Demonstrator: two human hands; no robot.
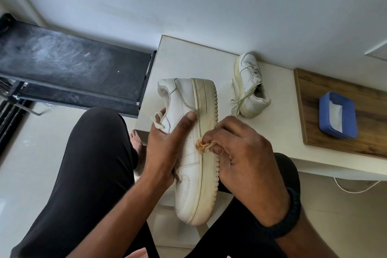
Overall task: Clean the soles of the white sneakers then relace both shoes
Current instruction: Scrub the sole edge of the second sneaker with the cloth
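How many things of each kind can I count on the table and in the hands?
Sneakers: 2, the held sneaker and the other sneaker
Cloth: 1
Blue tub: 1
Wooden board: 1
Total: 5

The sneaker (188, 98) I hold is white with a yellowed cream sole, and my cloth (204, 146) is stained tan. The second sneaker (249, 69) is white too, on an off-white tabletop (188, 58) beside a brown wood-grain board (314, 111) and a blue tray (350, 119).
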